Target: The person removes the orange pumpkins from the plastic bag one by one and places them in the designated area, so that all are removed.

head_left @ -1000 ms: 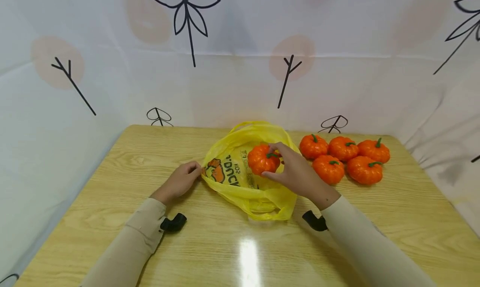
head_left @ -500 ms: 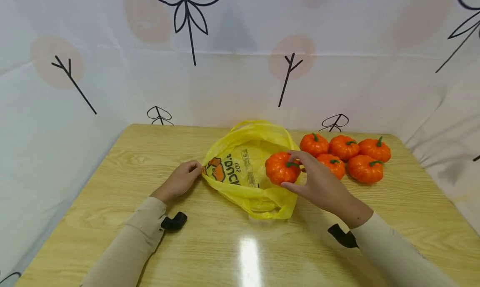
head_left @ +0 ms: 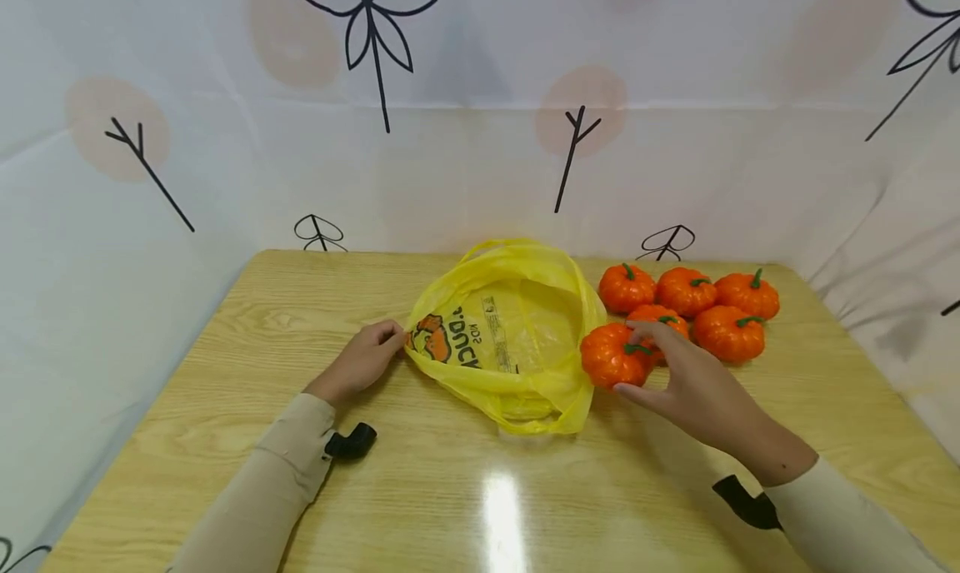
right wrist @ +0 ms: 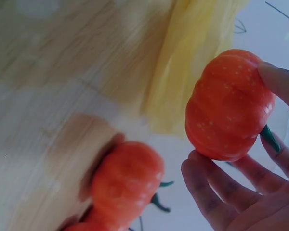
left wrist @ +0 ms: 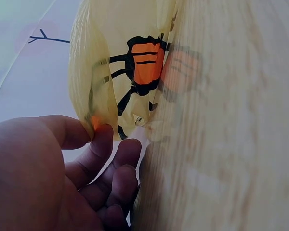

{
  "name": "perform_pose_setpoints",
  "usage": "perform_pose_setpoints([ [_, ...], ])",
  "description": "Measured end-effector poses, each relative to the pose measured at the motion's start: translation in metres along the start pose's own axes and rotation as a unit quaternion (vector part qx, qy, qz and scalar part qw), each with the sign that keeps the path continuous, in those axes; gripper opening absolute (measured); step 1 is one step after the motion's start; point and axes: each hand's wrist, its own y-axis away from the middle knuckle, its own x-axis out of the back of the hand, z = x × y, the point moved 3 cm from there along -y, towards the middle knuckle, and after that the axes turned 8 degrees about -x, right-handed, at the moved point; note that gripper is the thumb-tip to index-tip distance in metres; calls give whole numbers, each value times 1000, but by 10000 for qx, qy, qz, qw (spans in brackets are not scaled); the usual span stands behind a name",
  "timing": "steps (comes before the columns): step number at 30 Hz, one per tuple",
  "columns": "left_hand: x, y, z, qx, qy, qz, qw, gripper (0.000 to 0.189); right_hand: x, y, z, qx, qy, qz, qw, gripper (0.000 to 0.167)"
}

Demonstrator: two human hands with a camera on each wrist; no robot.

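Note:
A small orange pumpkin (head_left: 611, 358) with a green stem is held by my right hand (head_left: 701, 390), thumb on one side and fingers on the other. In the right wrist view the same pumpkin (right wrist: 231, 106) hangs above the table, beside the bag's yellow side. The yellow plastic bag (head_left: 480, 381) lies on the table with its mouth wide, dark lettering and an orange duck print showing inside. My left hand (head_left: 360, 361) pinches the left edge of the bag's rim between thumb and forefinger, as the left wrist view of the hand (left wrist: 86, 163) shows.
Several more orange pumpkins (head_left: 727, 336) sit in two rows at the back right of the wooden table (head_left: 405, 506); one is partly hidden behind the held pumpkin. A white cloth (head_left: 465, 173) with black plant drawings hangs behind the table and along its sides.
My right hand has carried the pumpkin from over the bag's mouth to the right, past the bag's right rim toward the other pumpkins. The left hand keeps its pinch in the same place.

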Motion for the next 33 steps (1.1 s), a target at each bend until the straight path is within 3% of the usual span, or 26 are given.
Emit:
perform_pose_setpoints([
  [11, 5, 4, -3, -48, -14, 29, 10000, 30, 0, 22, 32, -146, -143, -18, 9998, 63],
  [23, 9, 2, -4, -136, -114, 41, 9998, 32, 5, 27, 60, -481, -341, -271, 9979, 61],
  [28, 7, 2, -2, -109, -105, 29, 9999, 31, 5, 31, 71, -798, -367, -494, 9949, 64],
  [33, 1, 1, 0, -94, -87, -50, 9999, 31, 9, 36, 82, -871, -205, -466, 9949, 68],
])
